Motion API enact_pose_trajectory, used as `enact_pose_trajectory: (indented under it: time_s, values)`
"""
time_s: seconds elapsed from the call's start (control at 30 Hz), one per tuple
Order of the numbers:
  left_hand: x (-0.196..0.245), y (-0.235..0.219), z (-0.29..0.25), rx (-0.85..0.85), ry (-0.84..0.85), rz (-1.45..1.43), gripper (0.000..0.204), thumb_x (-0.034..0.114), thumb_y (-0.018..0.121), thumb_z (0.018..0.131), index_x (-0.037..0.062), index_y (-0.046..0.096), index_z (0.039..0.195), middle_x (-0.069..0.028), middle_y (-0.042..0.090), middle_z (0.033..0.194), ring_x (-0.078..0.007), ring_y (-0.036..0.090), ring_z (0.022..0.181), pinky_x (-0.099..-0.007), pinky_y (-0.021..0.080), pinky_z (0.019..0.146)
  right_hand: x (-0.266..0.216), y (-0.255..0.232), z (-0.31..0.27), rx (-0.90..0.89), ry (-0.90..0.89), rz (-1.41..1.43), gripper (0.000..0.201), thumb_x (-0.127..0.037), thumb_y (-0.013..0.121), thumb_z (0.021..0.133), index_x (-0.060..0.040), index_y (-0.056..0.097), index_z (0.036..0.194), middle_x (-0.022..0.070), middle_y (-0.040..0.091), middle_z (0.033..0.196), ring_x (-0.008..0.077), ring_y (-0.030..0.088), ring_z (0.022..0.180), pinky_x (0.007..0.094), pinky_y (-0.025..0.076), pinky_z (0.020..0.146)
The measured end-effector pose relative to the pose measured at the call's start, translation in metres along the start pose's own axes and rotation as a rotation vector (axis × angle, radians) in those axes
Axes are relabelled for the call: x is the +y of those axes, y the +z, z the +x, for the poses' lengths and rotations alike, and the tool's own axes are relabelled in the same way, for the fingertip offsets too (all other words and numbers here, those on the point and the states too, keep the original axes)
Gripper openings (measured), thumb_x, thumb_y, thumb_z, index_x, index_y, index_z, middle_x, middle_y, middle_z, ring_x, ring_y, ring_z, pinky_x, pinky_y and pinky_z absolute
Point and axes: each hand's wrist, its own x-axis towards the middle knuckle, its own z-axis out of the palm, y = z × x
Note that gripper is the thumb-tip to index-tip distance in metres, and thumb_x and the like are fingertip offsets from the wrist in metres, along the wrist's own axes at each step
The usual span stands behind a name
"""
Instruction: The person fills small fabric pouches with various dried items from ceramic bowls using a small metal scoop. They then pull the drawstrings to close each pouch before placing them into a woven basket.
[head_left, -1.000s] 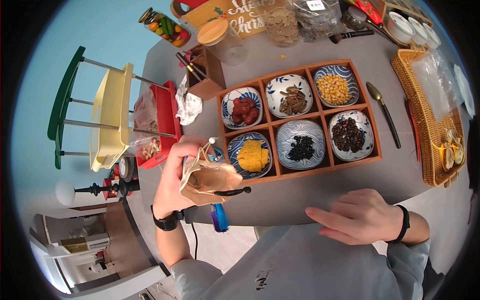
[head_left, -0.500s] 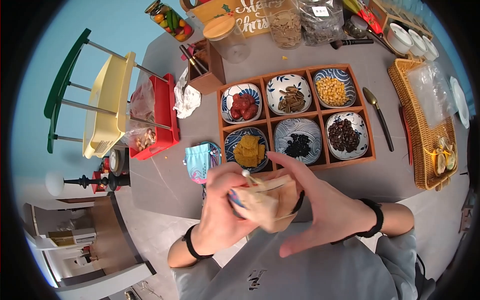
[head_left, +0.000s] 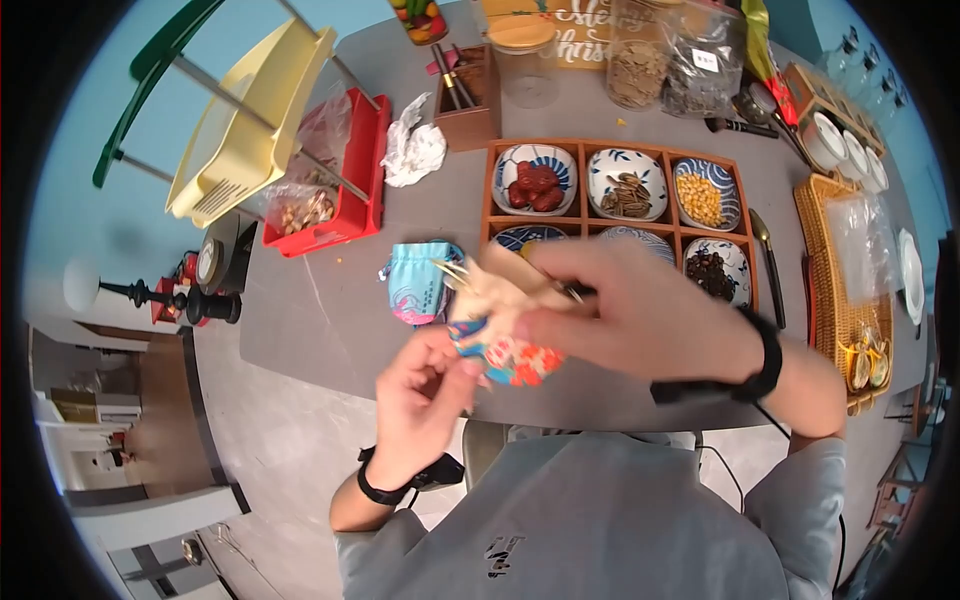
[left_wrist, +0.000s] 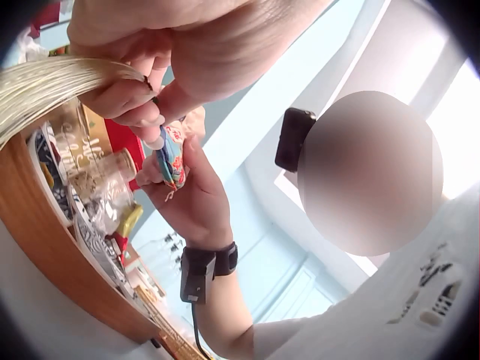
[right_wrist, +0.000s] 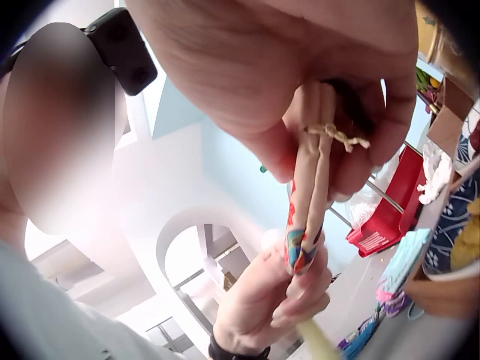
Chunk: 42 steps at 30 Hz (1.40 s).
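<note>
A cream cloth pouch with a red and blue floral pattern (head_left: 525,358) is held over the table's near edge. My right hand (head_left: 640,315) pinches its upper part, fingers on top. At its lower left corner my left hand (head_left: 425,390) pinches the patterned end with thumb and fingers. The right wrist view shows the pouch (right_wrist: 306,187) folded narrow, a cord knot on its side, between the right hand (right_wrist: 300,75) and left hand (right_wrist: 274,292). In the left wrist view a pale tassel (left_wrist: 60,82) hangs by the left hand (left_wrist: 187,45).
A light blue pouch (head_left: 415,285) lies left of the wooden compartment tray (head_left: 580,146), which holds bowls of dried food. Farther out are a red bin (head_left: 350,215), crumpled tissue (head_left: 412,150), a wooden box (head_left: 468,125), a dark spoon (head_left: 770,275) and a wicker basket (head_left: 825,300).
The right hand has closed on the pouch's upper part. The left hand has moved down to its patterned end, and the pouch has turned, showing its floral side. The head view has shifted.
</note>
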Motion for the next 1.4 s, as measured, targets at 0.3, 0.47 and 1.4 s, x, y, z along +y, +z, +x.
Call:
enact_pose_trajectory:
  time_s: [0.3,0.47,1.4]
  values:
    - [-0.005,-0.065,-0.015,0.256,-0.073,-0.081,0.025,0.012,0.056,0.107,-0.0017,0.060,0.127,-0.0057,0.068,0.086,-0.0027,0.046,0.052,-0.0192,0.035,0.046,-0.001,0.014,0.164,-0.368,-0.022,-0.063,0.028,-0.024,0.067,0.092,0.0035,0.071,0.099,0.0051,0.065,0.071,0.0100,0.060,0.064,0.0294,0.048,0.059]
    - [-0.039,-0.076,-0.031,0.352,-0.140,0.065,0.029,0.016,0.058,0.107,-0.0022,0.062,0.130,-0.0044,0.070,0.083,-0.0016,0.044,0.051,-0.0178,0.030,0.043,0.050,0.053,0.212,-0.498,0.077,-0.280,0.033,-0.023,0.072,0.082,0.0053,0.071,0.100,0.0136,0.069,0.077,0.0188,0.065,0.071,0.0356,0.051,0.065]
    - [-0.002,-0.059,0.036,0.024,0.440,1.335,0.058,0.011,0.069,0.090,0.0021,0.051,0.145,-0.0206,0.043,0.153,-0.0419,0.043,0.137,-0.0488,0.038,0.114,0.017,0.011,0.141,0.010,-0.248,-0.846,0.034,-0.029,0.078,0.081,-0.0003,0.066,0.095,0.0157,0.068,0.098,0.0369,0.065,0.102,0.0464,0.049,0.090]
